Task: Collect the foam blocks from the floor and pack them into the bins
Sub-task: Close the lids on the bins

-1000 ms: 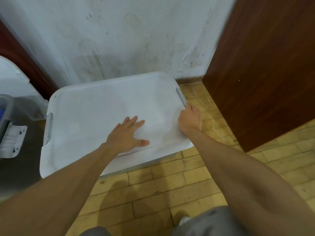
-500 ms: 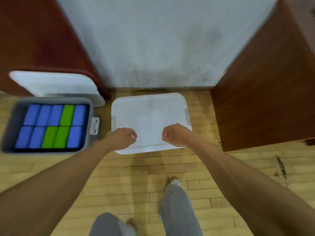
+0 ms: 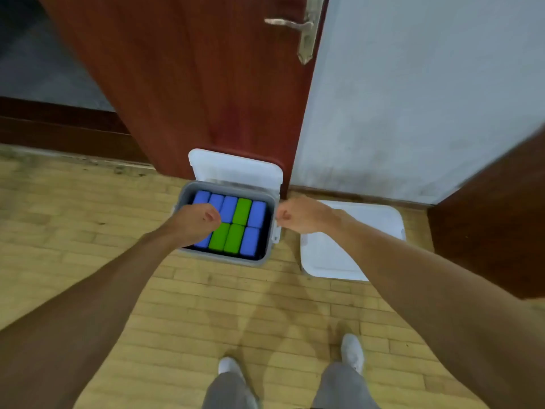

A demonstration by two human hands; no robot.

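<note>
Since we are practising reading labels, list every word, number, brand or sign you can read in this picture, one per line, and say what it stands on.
None: no text can be read anywhere in this view.
The grey bin, its white lid, the foam blocks, the closed white bin and the door handle show no writing.
The grey bin's latch is too small to tell.

Bare forearms [image 3: 118, 278], grey trousers [image 3: 228, 392], white shoes [image 3: 352, 351].
</note>
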